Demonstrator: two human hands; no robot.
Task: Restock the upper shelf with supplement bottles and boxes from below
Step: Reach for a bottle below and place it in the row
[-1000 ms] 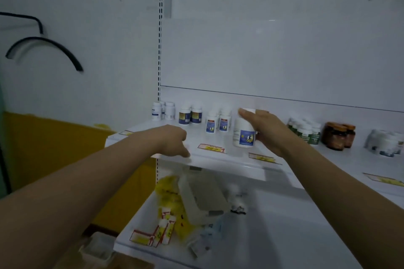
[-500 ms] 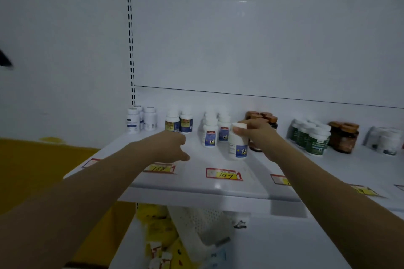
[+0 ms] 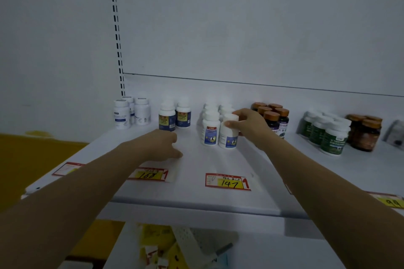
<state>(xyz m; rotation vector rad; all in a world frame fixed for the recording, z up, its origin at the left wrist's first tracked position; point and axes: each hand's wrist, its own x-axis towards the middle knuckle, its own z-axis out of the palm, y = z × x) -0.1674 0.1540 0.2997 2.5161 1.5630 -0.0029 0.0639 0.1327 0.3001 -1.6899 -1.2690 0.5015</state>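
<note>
My right hand (image 3: 251, 125) grips a white bottle with a blue label (image 3: 228, 135), which stands on the upper shelf (image 3: 196, 190) beside a matching bottle (image 3: 210, 130) at the front of a white-capped row. My left hand (image 3: 162, 145) rests on the shelf surface with loosely curled fingers and holds nothing, just in front of two dark blue-labelled bottles (image 3: 175, 116).
Plain white bottles (image 3: 131, 112) stand at the shelf's far left. Brown-capped jars (image 3: 273, 116), green-labelled bottles (image 3: 328, 133) and amber jars (image 3: 365, 131) fill the right. Price tags (image 3: 227, 181) lie along the front. On the lower shelf sit a white perforated basket (image 3: 192, 242) and yellow packets (image 3: 157, 236).
My right hand has carried the white bottle further back and set it down beside the matching bottle. The view has risen and moved closer; my left hand stays resting on the shelf.
</note>
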